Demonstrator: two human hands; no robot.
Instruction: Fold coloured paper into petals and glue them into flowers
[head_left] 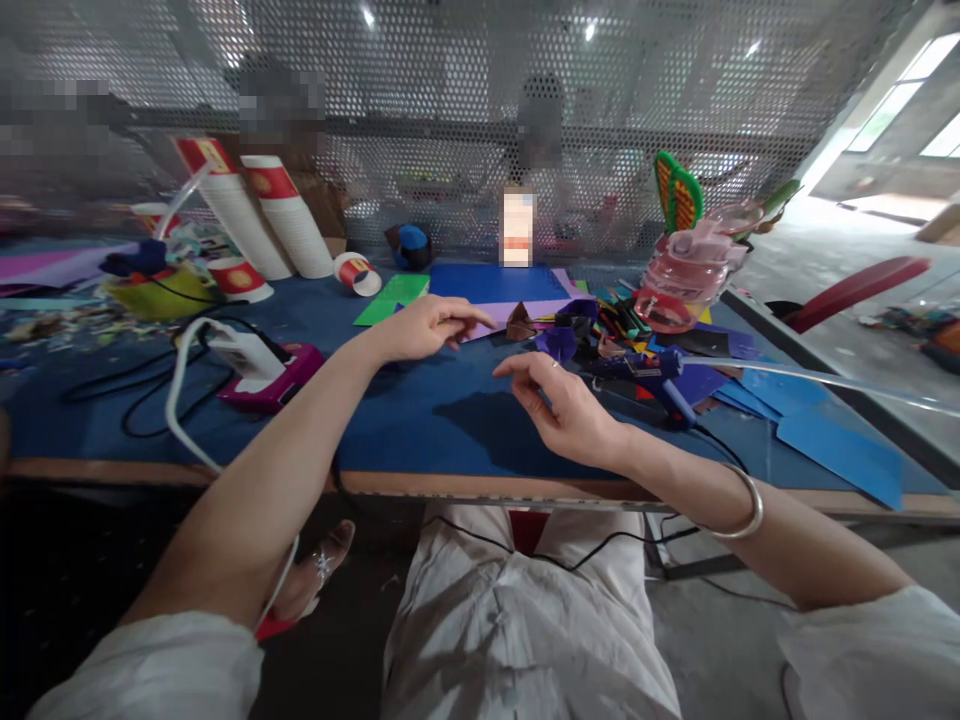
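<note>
My left hand [429, 328] hovers over the blue tabletop with its fingers stretched to the right, holding nothing that I can see. My right hand [566, 405] is above the table nearer the front edge, fingers loosely bent and apart, with nothing visible in them. Past the fingertips lie a folded brown paper piece [519, 322] and a crumpled purple paper piece [553, 344]. To the right of my right hand rests a blue glue gun [664, 372] with a long clear glue stick [795, 372] out of its back. A green sheet [391, 300] lies behind my left hand.
At left are a magenta power strip [274, 378] with a white plug, tangled cables, and stacks of paper cups [296, 225]. A pink bottle [679, 285] stands at right near blue sheets [840, 450]. A perforated metal screen [435, 130] rises behind the table.
</note>
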